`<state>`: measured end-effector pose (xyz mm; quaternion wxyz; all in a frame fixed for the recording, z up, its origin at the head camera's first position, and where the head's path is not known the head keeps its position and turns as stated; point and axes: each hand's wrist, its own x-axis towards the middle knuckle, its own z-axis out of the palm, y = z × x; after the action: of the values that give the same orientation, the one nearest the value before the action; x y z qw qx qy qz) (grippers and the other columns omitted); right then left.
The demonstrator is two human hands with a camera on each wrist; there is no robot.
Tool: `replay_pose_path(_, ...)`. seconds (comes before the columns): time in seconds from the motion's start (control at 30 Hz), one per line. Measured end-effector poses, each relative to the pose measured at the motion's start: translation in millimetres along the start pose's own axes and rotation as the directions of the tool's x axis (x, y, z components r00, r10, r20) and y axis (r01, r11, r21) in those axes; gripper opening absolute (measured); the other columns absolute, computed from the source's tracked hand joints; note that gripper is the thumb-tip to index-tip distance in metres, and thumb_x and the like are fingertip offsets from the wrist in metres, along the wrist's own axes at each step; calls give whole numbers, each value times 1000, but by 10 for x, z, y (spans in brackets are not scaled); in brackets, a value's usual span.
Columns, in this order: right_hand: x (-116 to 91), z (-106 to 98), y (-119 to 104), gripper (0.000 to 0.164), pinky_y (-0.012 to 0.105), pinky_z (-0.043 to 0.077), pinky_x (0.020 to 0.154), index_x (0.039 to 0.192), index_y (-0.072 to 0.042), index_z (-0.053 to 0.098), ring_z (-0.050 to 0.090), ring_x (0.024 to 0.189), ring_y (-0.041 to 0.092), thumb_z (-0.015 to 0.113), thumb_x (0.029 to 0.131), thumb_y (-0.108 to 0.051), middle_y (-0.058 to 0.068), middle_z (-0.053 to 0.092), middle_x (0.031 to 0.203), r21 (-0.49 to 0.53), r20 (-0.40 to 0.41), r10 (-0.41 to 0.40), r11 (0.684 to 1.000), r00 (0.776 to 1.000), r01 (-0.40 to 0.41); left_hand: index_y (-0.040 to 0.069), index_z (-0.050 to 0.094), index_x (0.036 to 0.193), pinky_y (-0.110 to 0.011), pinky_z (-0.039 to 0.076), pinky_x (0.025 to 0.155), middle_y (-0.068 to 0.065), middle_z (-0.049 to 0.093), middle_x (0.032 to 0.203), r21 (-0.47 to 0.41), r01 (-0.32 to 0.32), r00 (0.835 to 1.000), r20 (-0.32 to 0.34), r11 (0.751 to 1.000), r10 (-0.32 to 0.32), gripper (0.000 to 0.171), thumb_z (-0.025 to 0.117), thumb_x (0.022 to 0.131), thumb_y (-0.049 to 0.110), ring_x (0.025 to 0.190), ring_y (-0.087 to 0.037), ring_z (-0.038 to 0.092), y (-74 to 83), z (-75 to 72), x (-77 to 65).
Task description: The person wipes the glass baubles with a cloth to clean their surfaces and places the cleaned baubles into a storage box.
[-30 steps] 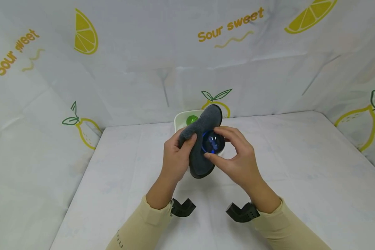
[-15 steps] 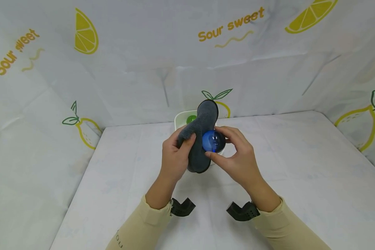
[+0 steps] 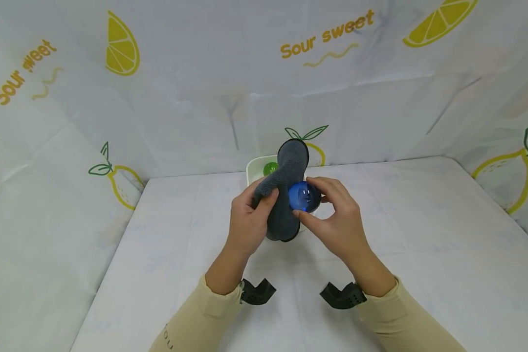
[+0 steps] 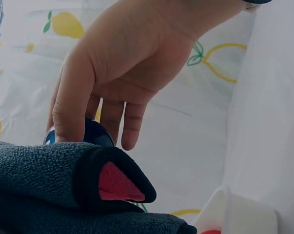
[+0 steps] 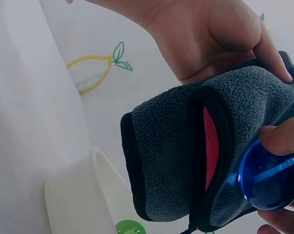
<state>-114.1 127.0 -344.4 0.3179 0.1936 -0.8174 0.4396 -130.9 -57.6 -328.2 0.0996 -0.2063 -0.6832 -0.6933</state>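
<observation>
My left hand (image 3: 248, 217) grips a folded dark grey cloth (image 3: 290, 164), thumb on its near face. The cloth has black edging, and a pink inner side shows at its fold in both wrist views. Between thumb and fingers my right hand (image 3: 345, 222) pinches a clear blue ball (image 3: 302, 196) against the cloth's right side. The ball (image 5: 268, 176) touches the grey cloth (image 5: 171, 151) in the right wrist view. Both things are held up above the table.
Behind the cloth stands a white tub (image 3: 249, 171), partly hidden, with a green ball (image 3: 270, 168) in it. Something red (image 4: 212, 232) shows inside the tub in the left wrist view. A white sheet with lemon prints hangs behind the white-covered table (image 3: 180, 234).
The blue ball has turned in my right fingers, its lighter side now facing the camera, and shifted slightly right. The cloth has swung more upright in my left hand.
</observation>
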Motion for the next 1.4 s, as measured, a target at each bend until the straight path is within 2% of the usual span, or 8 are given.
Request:
replay_pose_path(0.3, -3, 5, 47, 60, 17, 49, 82, 126, -3, 64, 62, 106, 24, 87, 70, -1, 10, 64, 123, 12, -46, 59, 998, 997, -58, 3, 62, 128, -41, 52, 98, -13, 66, 123, -33, 22, 999, 47, 999, -20, 31, 58, 99, 12, 111, -19, 62, -39, 21, -9)
replay_pose_path(0.5, 17, -1, 75, 57, 9, 50, 82, 129, -1, 61, 66, 99, 26, 82, 77, -1, 14, 64, 124, 145, -44, 238, 963, 970, -229, 5, 61, 132, -41, 51, 100, -11, 64, 130, -28, 38, 995, 98, 999, -35, 33, 58, 100, 12, 118, -20, 61, -76, 49, 2)
replay_pose_path(0.7, 44, -13, 100, 55, 17, 55, 82, 134, -8, 58, 69, 99, 10, 79, 83, -8, 8, 59, 127, 329, 25, 472, 829, 881, -453, 7, 59, 135, -40, 50, 102, -8, 61, 135, -10, 41, 992, 122, 999, -39, 36, 58, 100, 13, 123, -20, 59, -102, 64, 9)
replay_pose_path(0.83, 68, -13, 80, 52, 21, 57, 82, 134, -6, 56, 70, 96, 8, 76, 86, -9, 8, 57, 123, 450, 82, 548, 725, 832, -522, 7, 59, 136, -39, 50, 101, -8, 61, 136, -13, 44, 991, 128, 999, -42, 37, 59, 99, 12, 124, -20, 59, -129, 66, 17)
replay_pose_path(1.0, 85, -14, 51, 44, 25, 59, 75, 132, -2, 54, 68, 86, 13, 69, 92, -10, 7, 62, 109, 571, 164, 583, 602, 796, -559, 11, 59, 137, -38, 48, 103, -5, 61, 136, -4, 76, 989, 126, 997, -74, 39, 61, 98, 14, 126, -17, 58, -172, 64, 27)
replay_pose_path(1.1, 87, -23, 27, 40, 27, 60, 73, 132, -1, 53, 68, 80, 14, 64, 96, -13, 2, 67, 102, 608, 211, 576, 555, 790, -567, 11, 59, 137, -40, 48, 104, -4, 61, 136, -2, 82, 989, 122, 997, -81, 39, 61, 98, 15, 126, -17, 58, -180, 63, 35)
replay_pose_path(1.17, 86, -29, 18, 37, 27, 59, 71, 131, 0, 53, 69, 75, 14, 61, 98, -15, -1, 71, 97, 613, 226, 566, 550, 793, -567, 10, 60, 136, -40, 48, 104, -4, 62, 136, -3, 80, 990, 120, 997, -79, 38, 61, 98, 16, 125, -17, 58, -183, 62, 40)
replay_pose_path(1.4, 78, -47, -6, 34, 23, 56, 62, 129, 0, 54, 69, 63, 13, 56, 101, -17, -4, 72, 86, 584, 231, 540, 589, 809, -559, 8, 61, 132, -38, 51, 100, -6, 65, 130, 17, 69, 990, 120, 997, -70, 34, 60, 99, 18, 117, -17, 62, -184, 52, 55)
